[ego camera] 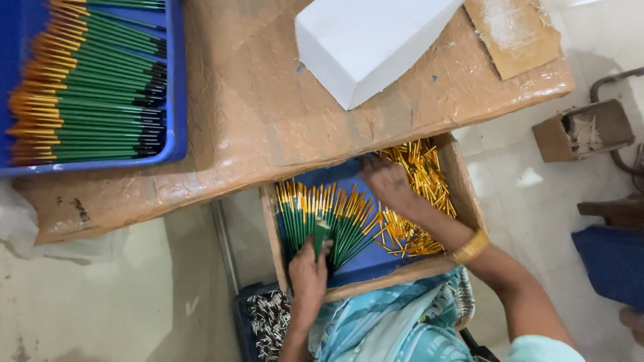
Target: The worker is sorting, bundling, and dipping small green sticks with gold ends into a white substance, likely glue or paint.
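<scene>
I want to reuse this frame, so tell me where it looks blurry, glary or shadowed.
Head view: the right hand over the loose gold metal tubes is smeared by motion; the left hand on the fanned green-handled brushes is sharper; the white rectangular box is bright and featureless; soft shadow lies under the brown wrapped tabletop.

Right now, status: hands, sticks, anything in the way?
Left hand gripping green sticks fanned in the box. Right hand down among the gold tubes. Nothing between the hands.

Table [255,114] bears blue tray [176,80], white box [369,40].
</scene>
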